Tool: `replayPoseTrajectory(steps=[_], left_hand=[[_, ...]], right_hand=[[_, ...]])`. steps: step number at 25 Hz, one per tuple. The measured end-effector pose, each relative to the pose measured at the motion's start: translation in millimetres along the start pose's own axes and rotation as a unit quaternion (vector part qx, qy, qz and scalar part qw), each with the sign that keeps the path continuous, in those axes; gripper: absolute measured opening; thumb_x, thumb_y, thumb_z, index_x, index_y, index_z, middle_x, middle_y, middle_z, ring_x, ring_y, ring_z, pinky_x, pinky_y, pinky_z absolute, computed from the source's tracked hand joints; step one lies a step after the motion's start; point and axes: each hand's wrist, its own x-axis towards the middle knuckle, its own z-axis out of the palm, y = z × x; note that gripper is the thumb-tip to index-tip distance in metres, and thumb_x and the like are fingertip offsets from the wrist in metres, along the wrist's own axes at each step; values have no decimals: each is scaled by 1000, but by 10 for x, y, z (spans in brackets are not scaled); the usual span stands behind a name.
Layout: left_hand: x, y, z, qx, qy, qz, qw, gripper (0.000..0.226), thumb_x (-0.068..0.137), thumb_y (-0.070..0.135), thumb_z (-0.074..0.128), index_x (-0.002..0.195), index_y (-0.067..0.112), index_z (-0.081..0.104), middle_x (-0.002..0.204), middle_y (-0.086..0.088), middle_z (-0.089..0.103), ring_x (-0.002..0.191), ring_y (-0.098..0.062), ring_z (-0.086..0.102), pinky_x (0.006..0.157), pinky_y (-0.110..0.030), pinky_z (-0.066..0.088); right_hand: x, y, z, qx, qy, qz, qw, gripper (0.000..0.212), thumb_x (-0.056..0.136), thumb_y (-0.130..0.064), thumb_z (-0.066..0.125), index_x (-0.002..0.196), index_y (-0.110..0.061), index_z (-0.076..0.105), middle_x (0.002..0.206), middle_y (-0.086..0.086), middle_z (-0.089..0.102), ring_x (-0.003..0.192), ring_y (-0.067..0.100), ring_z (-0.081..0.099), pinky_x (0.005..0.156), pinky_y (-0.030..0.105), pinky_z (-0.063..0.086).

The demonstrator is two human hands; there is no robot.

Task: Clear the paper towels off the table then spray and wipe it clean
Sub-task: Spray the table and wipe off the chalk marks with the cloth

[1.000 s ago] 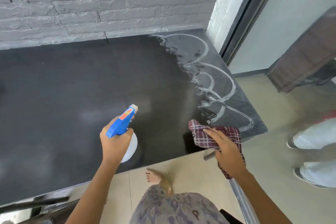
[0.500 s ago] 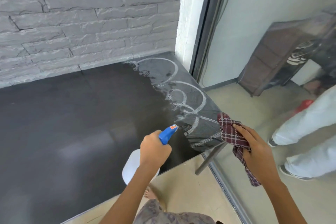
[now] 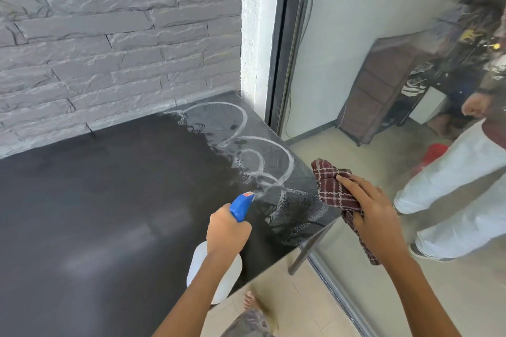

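Note:
A black table fills the left and centre, with white curved wet streaks across its right end. My left hand grips a white spray bottle with a blue trigger head, its nozzle aimed at the streaked right end, a thin mist at the tip. My right hand holds a dark red checked cloth just off the table's right edge, part of the cloth hanging below the hand. No paper towels are in view.
A grey stone-brick wall backs the table. A dark frame and glass panel stand right of it. Another person's white trousers and shoes are on the floor at right, near a brown drawer unit. My bare foot is below.
The view swung right toward the table's right end. My left hand moved the bottle right, toward the streaks. My right hand lifted the cloth off the table's near edge, out past the right edge.

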Motion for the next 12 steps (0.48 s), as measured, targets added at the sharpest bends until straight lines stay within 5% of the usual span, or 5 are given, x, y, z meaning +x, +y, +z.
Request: replayPoseTrajectory(steps=[12], left_hand=[[1044,255,19,-27,69,-111,991,21,72,2,54,62,14,40,58,-1,44,51,-18,43,49,-22,33]], right_hand=[[837,121,440,-42,-53,-94,993,72,51,20,79,118,-4,64,121,21,61,105,42,60,86,64,46]])
